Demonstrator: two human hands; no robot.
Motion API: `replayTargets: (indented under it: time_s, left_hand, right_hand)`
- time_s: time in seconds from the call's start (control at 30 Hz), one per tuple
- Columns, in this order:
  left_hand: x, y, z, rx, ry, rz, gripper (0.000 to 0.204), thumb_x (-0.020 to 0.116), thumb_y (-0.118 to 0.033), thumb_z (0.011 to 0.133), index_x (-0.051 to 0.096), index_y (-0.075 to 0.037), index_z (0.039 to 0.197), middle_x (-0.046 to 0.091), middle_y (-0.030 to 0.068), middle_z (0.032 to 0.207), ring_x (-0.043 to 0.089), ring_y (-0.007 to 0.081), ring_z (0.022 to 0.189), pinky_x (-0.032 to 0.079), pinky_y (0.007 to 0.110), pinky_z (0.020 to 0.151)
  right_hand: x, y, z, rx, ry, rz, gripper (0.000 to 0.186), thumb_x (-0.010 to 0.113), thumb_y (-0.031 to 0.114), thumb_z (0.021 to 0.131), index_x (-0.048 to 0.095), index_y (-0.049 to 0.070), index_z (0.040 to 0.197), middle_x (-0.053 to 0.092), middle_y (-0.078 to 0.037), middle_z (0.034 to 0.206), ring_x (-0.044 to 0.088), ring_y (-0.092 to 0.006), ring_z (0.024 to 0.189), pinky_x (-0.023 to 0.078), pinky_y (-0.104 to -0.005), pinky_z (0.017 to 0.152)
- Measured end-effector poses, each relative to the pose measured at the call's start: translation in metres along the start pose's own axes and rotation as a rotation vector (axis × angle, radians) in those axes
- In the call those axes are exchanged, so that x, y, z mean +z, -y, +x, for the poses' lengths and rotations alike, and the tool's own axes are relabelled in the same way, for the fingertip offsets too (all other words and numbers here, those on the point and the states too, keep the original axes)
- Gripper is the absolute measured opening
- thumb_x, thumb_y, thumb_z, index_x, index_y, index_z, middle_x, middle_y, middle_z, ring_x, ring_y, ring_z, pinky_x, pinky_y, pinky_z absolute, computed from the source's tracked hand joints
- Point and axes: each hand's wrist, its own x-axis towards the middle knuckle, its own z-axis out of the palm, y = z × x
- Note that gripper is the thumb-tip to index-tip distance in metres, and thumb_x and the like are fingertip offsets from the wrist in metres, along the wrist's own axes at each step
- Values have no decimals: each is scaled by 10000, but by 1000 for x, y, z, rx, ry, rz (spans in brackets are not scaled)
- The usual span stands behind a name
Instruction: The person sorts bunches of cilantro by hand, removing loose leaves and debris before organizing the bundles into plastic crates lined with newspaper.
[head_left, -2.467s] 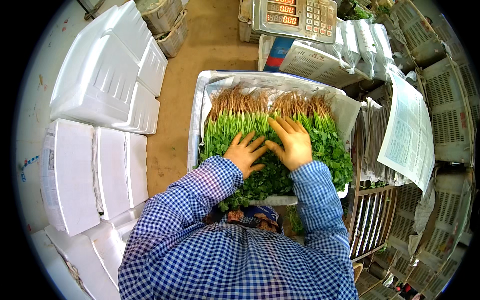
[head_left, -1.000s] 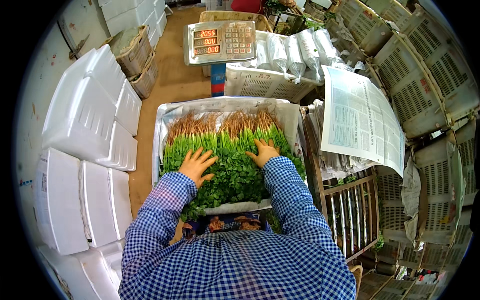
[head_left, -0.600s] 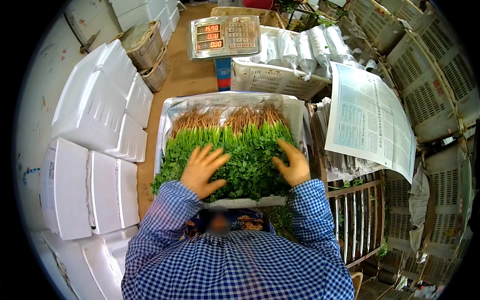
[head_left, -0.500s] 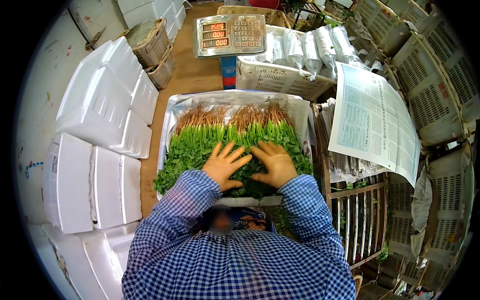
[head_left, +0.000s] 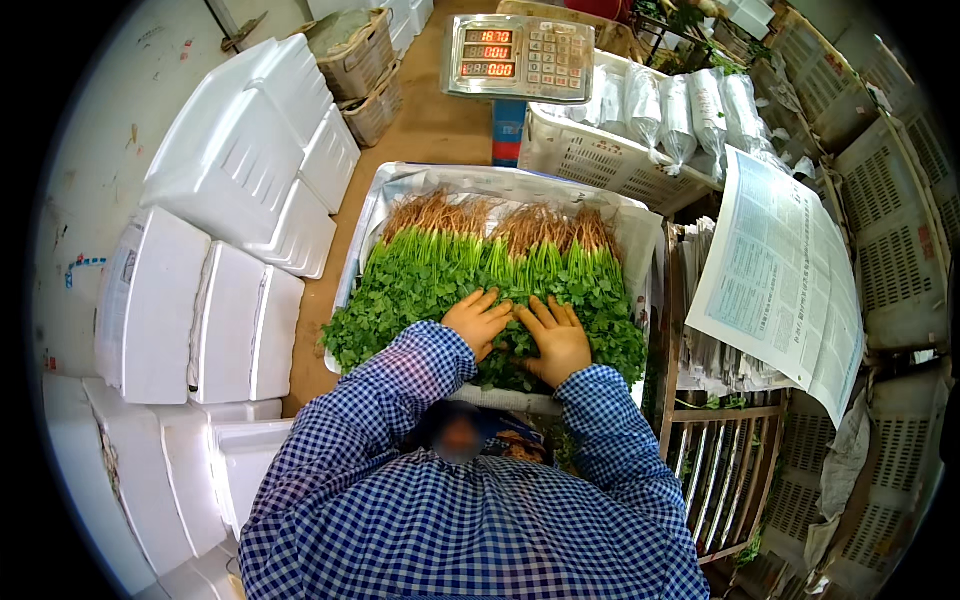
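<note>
Bunches of fresh leafy greens [head_left: 400, 290], perhaps coriander, fill a white box lined with paper [head_left: 640, 225]. Their reddish-brown roots point to the far side, the bright green stems run across the middle, and the leaves lie nearest me. Flat on the leaves rests my left hand [head_left: 480, 322], its fingers stretched out and fairly close together. Just right of it, my right hand [head_left: 556, 340] presses on the leaves with fingers spread. Neither hand grips anything; the fingertips nearly meet above the middle of the bunches.
Behind the box stands a scale display [head_left: 518, 58] with lit red digits. A white crate [head_left: 620, 165] holds several plastic-wrapped rolls [head_left: 678, 118]. Newspaper sheets [head_left: 770, 270] lie on a slatted rack [head_left: 720, 480] at right. White foam boxes [head_left: 225, 170] are stacked at left.
My left hand has moved right, closer to my right hand, and its fingers are less spread. The digits on the scale have changed. The whole view has shifted slightly.
</note>
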Motion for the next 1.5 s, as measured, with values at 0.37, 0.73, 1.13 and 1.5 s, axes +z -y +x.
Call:
replayTargets:
  time_s: [0.37, 0.73, 1.13, 1.5]
  left_hand:
    - [10, -4, 16, 64, -105, -195, 573, 711, -114, 846, 560, 7, 1385, 445, 141, 1563, 346, 320, 1487, 234, 443, 1272]
    - [32, -4, 19, 90, -99, -134, 670, 740, -264, 861, 508, -48, 1451, 437, 147, 1565, 369, 328, 1469, 247, 470, 1262]
    - [-32, 15, -58, -193, -526, -285, 611, 609, -458, 966, 525, -60, 1422, 501, 193, 1501, 405, 406, 1434, 250, 582, 1218]
    - [29, 41, -49, -678, -173, -173, 683, 471, -454, 1049, 282, -77, 1587, 248, 181, 1653, 159, 425, 1532, 83, 565, 1249]
  right_hand:
    - [4, -4, -21, -7, -67, 3, 742, 775, 307, 855, 464, 0, 1454, 498, -215, 1486, 449, -402, 1396, 341, -523, 1186]
    - [-38, 2, 111, 53, -315, 476, 565, 717, 279, 925, 558, 46, 1415, 607, -219, 1380, 596, -381, 1256, 491, -445, 1055]
    - [37, -25, 175, 43, -105, 542, 582, 608, 422, 1009, 483, 148, 1507, 514, -171, 1506, 443, -364, 1417, 260, -508, 1230]
    - [-54, 73, 195, 466, 25, 570, 743, 601, 577, 970, 464, 78, 1504, 662, -207, 1303, 631, -356, 1219, 498, -441, 1041]
